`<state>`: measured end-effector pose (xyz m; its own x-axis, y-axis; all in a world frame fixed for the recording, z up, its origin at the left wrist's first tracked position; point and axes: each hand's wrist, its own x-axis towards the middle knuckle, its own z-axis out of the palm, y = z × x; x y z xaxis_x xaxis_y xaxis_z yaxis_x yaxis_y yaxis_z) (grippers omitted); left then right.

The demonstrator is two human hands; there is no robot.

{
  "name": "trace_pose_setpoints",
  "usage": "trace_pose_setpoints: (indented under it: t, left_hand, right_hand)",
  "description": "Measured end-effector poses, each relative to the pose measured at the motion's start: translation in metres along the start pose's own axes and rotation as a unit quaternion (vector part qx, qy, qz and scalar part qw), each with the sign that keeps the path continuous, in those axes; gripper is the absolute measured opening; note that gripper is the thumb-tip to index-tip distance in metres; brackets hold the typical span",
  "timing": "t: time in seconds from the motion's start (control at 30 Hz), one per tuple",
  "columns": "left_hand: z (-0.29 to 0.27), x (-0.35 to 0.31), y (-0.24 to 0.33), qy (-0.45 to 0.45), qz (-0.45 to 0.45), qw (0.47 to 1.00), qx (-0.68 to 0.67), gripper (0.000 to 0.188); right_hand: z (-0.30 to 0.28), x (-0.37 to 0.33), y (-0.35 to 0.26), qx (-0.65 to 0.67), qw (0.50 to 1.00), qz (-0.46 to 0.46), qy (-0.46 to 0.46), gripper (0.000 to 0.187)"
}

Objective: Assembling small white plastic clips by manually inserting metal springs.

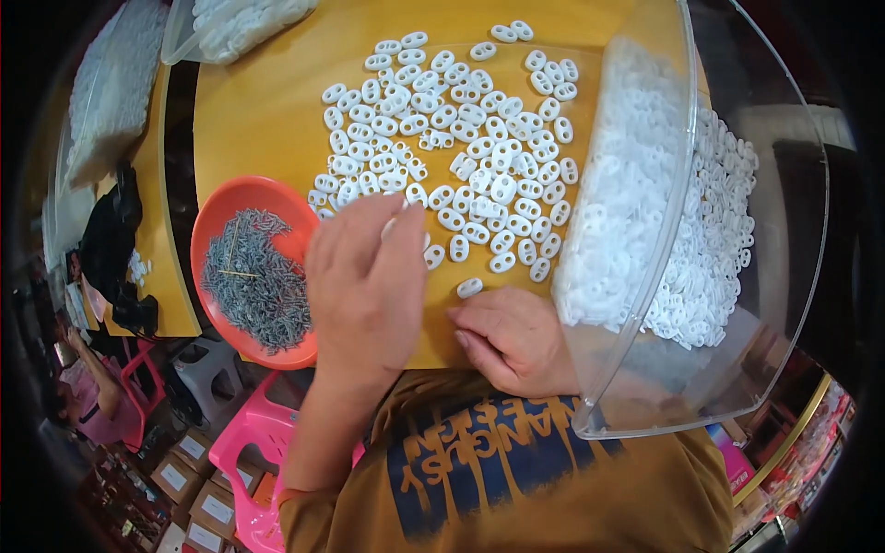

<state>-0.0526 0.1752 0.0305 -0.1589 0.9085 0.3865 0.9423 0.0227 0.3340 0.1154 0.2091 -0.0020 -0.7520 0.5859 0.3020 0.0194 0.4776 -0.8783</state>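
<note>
White, oval, two-holed pieces (479,147)

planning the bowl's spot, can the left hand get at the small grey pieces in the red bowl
Probably yes: the left hand looks close to the red bowl, whose open top leaves the small grey pieces exposed, with only thin sticks lying on them.

I see yellow tabletop (267,111): white two-hole plastic pieces (502,189) scattered beyond my left fingers (355,221), one piece (469,288) just ahead of right fingers (481,323); orange-red bowl (267,192) left, clear plastic bin (684,166) right.
</note>
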Motion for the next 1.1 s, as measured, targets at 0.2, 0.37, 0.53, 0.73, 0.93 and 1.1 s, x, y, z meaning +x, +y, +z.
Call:
trace_pose_setpoints:
  t: [0.2, 0.37, 0.53, 0.73, 0.93, 1.1]
  left_hand:
    - [0.007, 0.036, -0.023, -0.046, 0.009, 0.999, 0.02, 0.017]
    - [0.009, 0.041, -0.023, -0.094, -0.013, 0.995, 0.015, 0.015]
    - [0.008, 0.046, -0.017, -0.11, -0.016, 0.993, 0.029, 0.015]
    - [0.005, 0.051, -0.015, -0.134, -0.031, 0.99, 0.03, 0.016]
    - [0.004, 0.053, -0.013, -0.152, -0.042, 0.987, 0.033, 0.017]
    - [0.007, 0.059, -0.014, -0.167, -0.06, 0.984, 0.025, 0.016]
  right_hand:
    - [-0.002, 0.003, 0.002, 0.014, 1.0, -0.009, -0.014, 0.023]
    - [0.001, 0.001, 0.005, 0.024, 0.999, -0.02, 0.011, 0.024]
    - [0.002, 0.001, 0.005, 0.016, 0.999, -0.023, 0.021, 0.024]
    - [0.004, 0.001, 0.002, 0.006, 0.999, -0.014, 0.039, 0.023]
    - [0.001, 0.001, 0.001, 0.015, 0.999, -0.009, 0.028, 0.023]
    - [-0.002, 0.002, 0.0, 0.011, 1.0, -0.011, 0.02, 0.022]
